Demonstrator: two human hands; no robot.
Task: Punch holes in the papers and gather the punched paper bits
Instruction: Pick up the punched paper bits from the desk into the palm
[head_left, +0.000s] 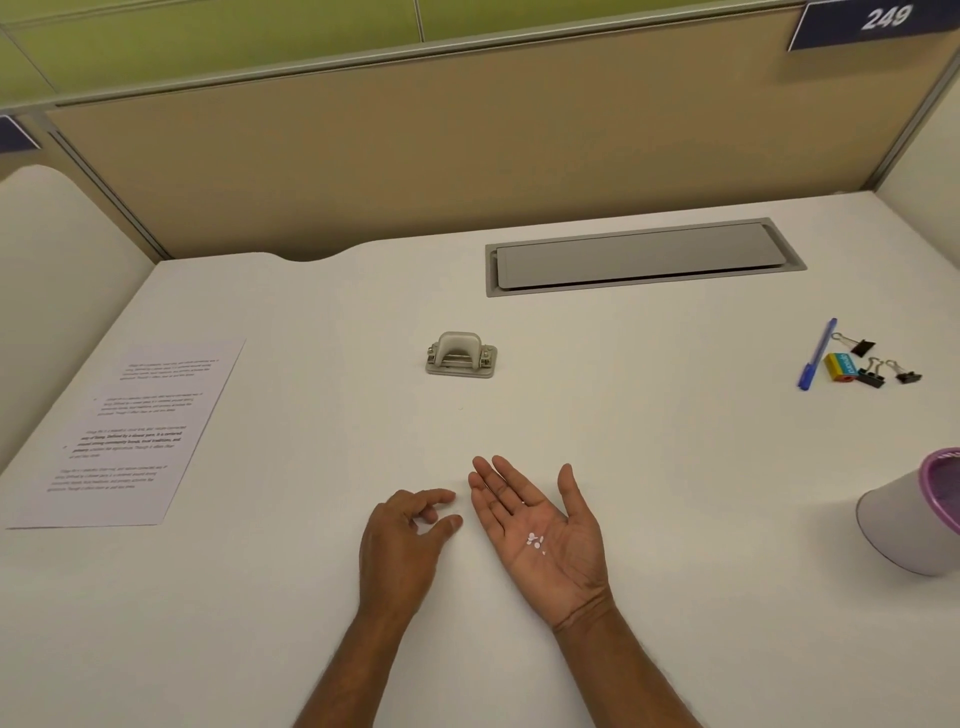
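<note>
Head view, single frame.

Right hand (540, 530) near the front edge of the counter (649, 426): palm up, fingers straight and spread, thumb out. Small cluster of white paper bits (535, 540) on the palm, plus one stray bit higher up, towards the fingers.

Left hand (410, 540) just beside it: palm down, fingers loosely curled, thumb and forefinger apart. Nothing visible between them. Too small to tell whether a bit clings to a fingertip.

Hole punch (461, 356) upright mid-counter, well apart from both hands. Papers (130, 431) flat along the left edge, printed side up; holes not discernible at this size. White cup (909, 525) with a purple rim at the right edge, partly cut off by the frame. Pen (817, 356), eraser (840, 368) and binder clips (871, 375) together further back along the right edge. Grey hatch (644, 257) near the far edge.

Judged: gathering step, late in the task. Bits already in the palm. No loose bits discernible on the counter between the hands, though white on white, so not ruled out.

Next move, as a guess: carry the open palm to the cup and tip the bits in. Calls for a level, slightly cupped palm in transit, since such light bits likely slide or blow off easily. Possibly calls for a brush of the left fingers across the palm to free any clinging bits.
</note>
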